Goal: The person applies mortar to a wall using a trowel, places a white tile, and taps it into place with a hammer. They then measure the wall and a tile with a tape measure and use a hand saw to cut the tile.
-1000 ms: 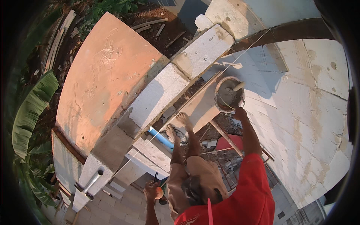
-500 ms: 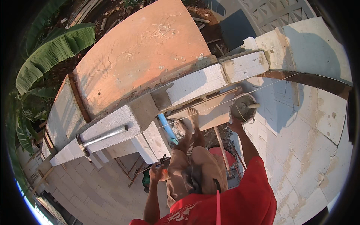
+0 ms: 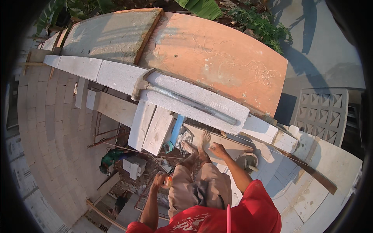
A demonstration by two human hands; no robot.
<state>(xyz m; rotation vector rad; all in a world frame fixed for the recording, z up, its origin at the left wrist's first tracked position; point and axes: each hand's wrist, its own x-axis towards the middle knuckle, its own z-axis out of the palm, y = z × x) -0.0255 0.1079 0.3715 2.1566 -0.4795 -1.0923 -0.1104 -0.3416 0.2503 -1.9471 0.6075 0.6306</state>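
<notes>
My left hand [image 3: 158,180] is closed around a small, rounded orange-and-white thing [image 3: 167,182] beside my left thigh; its kind is unclear. My right hand [image 3: 218,150] is raised in front of my right knee, fingers curled in; anything inside them is hidden. To its right sits a round bucket [image 3: 240,160] of grey mortar, with a pale stick-like handle [image 3: 253,168] jutting over the rim. Ahead, a hammer with a metal handle [image 3: 194,105] lies along a white block [image 3: 171,84] on top of the wall. Neither hand touches it.
My bare feet [image 3: 205,138] are on a board. Two white blocks [image 3: 147,124] and a long blue tool with a teal end [image 3: 177,130] lie nearby. An orange-stained panel [image 3: 217,42] adjoins the wall. A person in green [image 3: 110,160] is far below on the left.
The view has swung rightward and nearer the wall, so the hammer and panel look larger. My right hand has left the bucket's rim and moved leftward, toward my feet.
</notes>
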